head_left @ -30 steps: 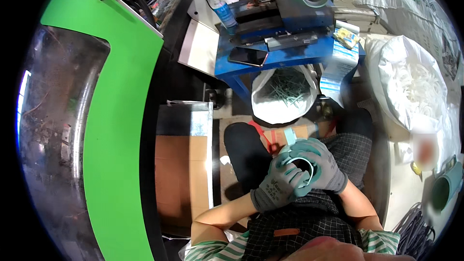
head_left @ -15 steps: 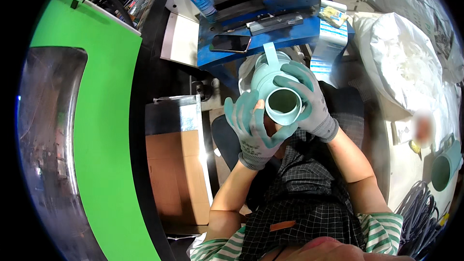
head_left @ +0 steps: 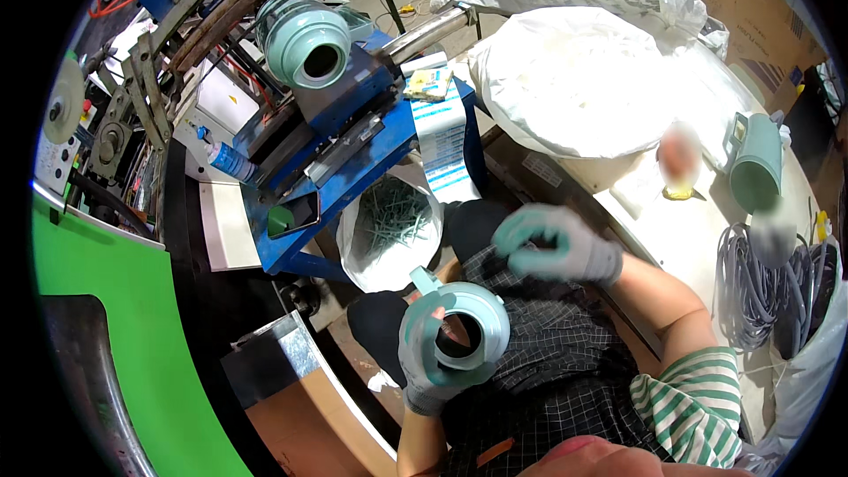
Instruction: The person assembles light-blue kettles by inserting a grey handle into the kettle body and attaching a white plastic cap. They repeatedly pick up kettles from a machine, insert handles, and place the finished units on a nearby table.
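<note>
The left hand (head_left: 420, 352), in a grey-and-green work glove, grasps a pale green plastic jug (head_left: 496, 327), its fingers curved around the left side and its palm under the lower edge; the jug's round mouth faces up toward the wearer, and its handle (head_left: 426, 280) juts out just beyond those fingertips. The right hand (head_left: 558, 246), gloved alike and slightly blurred, has its fingers released and loosely bent, thumb apart, near the jug but clear of it. Ahead of the left fingers stands a white bag (head_left: 389, 277) of thin green strips (head_left: 393, 212); farther off past them, a phone (head_left: 294, 215) lies on the blue bench (head_left: 355, 198). Well to the right of the right fingers are coiled grey cables (head_left: 749, 296) and a green pitcher (head_left: 760, 168).
</note>
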